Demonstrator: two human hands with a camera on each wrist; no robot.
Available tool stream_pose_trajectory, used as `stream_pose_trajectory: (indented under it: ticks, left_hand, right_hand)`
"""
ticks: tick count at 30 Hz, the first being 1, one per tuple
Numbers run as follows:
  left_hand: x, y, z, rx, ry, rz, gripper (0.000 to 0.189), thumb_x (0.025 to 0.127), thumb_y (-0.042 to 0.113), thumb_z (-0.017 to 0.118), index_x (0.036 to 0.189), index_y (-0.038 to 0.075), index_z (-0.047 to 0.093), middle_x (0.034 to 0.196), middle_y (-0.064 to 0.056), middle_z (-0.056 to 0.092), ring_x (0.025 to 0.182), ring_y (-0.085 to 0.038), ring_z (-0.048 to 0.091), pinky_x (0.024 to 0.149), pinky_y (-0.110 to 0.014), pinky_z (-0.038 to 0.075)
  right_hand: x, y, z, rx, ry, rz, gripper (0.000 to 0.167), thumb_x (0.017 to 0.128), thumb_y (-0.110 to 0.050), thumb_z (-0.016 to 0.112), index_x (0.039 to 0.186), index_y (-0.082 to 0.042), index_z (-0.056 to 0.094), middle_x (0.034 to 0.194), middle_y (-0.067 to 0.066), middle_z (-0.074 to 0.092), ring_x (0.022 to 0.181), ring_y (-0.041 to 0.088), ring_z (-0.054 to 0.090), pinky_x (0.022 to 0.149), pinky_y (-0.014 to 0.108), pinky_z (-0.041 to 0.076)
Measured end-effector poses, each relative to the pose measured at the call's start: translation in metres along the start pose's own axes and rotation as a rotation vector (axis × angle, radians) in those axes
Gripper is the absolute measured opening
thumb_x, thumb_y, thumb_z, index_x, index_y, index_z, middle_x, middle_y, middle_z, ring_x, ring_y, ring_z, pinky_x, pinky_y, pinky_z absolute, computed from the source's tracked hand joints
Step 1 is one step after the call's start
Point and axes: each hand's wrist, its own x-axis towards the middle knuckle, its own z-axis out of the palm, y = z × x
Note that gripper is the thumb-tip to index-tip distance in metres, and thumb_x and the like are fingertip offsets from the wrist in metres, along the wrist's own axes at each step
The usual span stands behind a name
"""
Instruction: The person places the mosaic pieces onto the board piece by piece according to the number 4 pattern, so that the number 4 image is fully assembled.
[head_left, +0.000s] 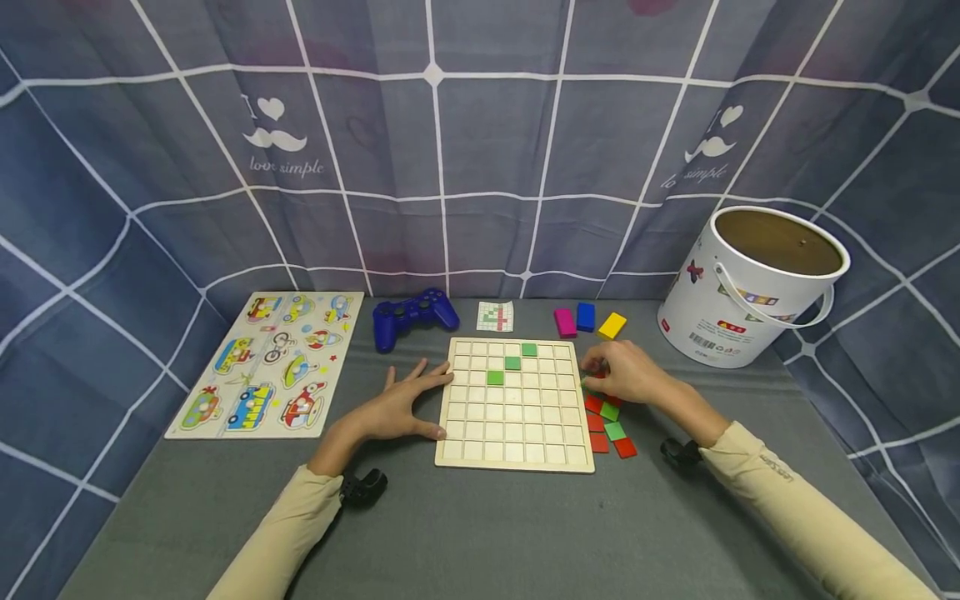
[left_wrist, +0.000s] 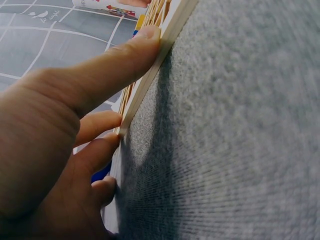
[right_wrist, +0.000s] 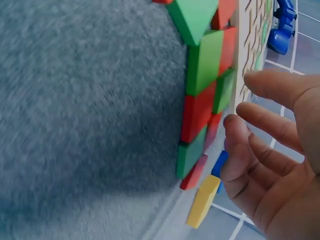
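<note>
A square wooden grid board (head_left: 525, 412) lies on the grey cloth, with three green tiles set in a diagonal line, such as this green tile (head_left: 496, 378). My left hand (head_left: 393, 407) rests along the board's left side, fingers spread and the thumb (left_wrist: 145, 42) touching the edge. At the upper right side, my right hand (head_left: 630, 372) hovers by the pile of loose tiles. Red tiles (head_left: 599, 442) and green tiles (right_wrist: 204, 62) lie against that side. The right wrist view shows the right fingers (right_wrist: 272, 122) bent loosely, with no tile between them and the thumb.
Behind the board lie a small pattern card (head_left: 495, 317), a blue game controller (head_left: 415, 317), and magenta (head_left: 566, 323), blue (head_left: 586, 317) and yellow (head_left: 612, 326) blocks. A picture puzzle board (head_left: 262, 367) lies at left; a white bucket (head_left: 705, 308) stands at the back right before a curtain.
</note>
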Motion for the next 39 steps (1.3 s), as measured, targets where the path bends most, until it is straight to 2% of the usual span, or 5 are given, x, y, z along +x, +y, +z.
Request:
stream_pose_trajectory:
  ticks: [5, 13, 21, 27, 39]
  left_hand:
    - [-0.0006, -0.0012, -0.0002, -0.001, 0.011, -0.005, 0.096, 0.078, 0.039, 0.086, 0.156, 0.013, 0.036, 0.165, -0.004, 0.018, 0.151, -0.039, 0.001, 0.106, -0.071, -0.017]
    - [0.0005, -0.0015, 0.0017, 0.003, 0.004, -0.006, 0.097, 0.078, 0.039, 0.086, 0.157, 0.015, 0.036, 0.166, -0.002, 0.017, 0.151, -0.037, 0.000, 0.107, -0.071, -0.018]
    - [0.0007, -0.0021, 0.0013, 0.007, 0.008, 0.002, 0.097, 0.078, 0.040, 0.085, 0.157, 0.015, 0.035, 0.166, -0.002, 0.017, 0.151, -0.038, 0.000, 0.107, -0.071, -0.017]
    - [0.0011, -0.0014, 0.0016, -0.004, 0.003, 0.001, 0.097, 0.078, 0.042, 0.085, 0.157, 0.015, 0.035, 0.166, -0.003, 0.017, 0.151, -0.038, 0.000, 0.107, -0.071, -0.018]
    - [0.0015, -0.0010, 0.0013, 0.005, 0.000, -0.008, 0.096, 0.079, 0.041, 0.085, 0.157, 0.015, 0.035, 0.166, -0.002, 0.016, 0.151, -0.037, -0.001, 0.107, -0.071, -0.017]
  right_hand:
    - [-0.0017, 0.0007, -0.0054, -0.013, -0.048, -0.013, 0.018, 0.079, -0.017, 0.084, 0.093, -0.010, 0.075, 0.082, -0.001, 0.066, 0.071, 0.014, 0.056, 0.063, 0.032, 0.048]
    - [-0.0003, -0.0019, -0.0104, -0.019, -0.134, 0.029, 0.020, 0.079, -0.021, 0.084, 0.091, -0.010, 0.072, 0.077, -0.002, 0.061, 0.065, 0.013, 0.051, 0.058, 0.030, 0.044]
    - [0.0059, -0.0034, -0.0105, 0.037, -0.163, 0.026, 0.014, 0.079, -0.010, 0.082, 0.091, -0.009, 0.074, 0.080, 0.000, 0.067, 0.071, 0.013, 0.058, 0.065, 0.032, 0.051]
    - [0.0045, -0.0004, -0.0087, 0.060, -0.143, 0.011, 0.018, 0.077, -0.006, 0.081, 0.095, -0.009, 0.076, 0.085, -0.001, 0.070, 0.078, 0.017, 0.061, 0.069, 0.035, 0.052]
    - [-0.0003, 0.0046, -0.0070, 0.051, -0.107, 0.022, 0.023, 0.074, -0.004, 0.081, 0.095, -0.009, 0.074, 0.085, 0.001, 0.063, 0.075, 0.018, 0.053, 0.066, 0.033, 0.046]
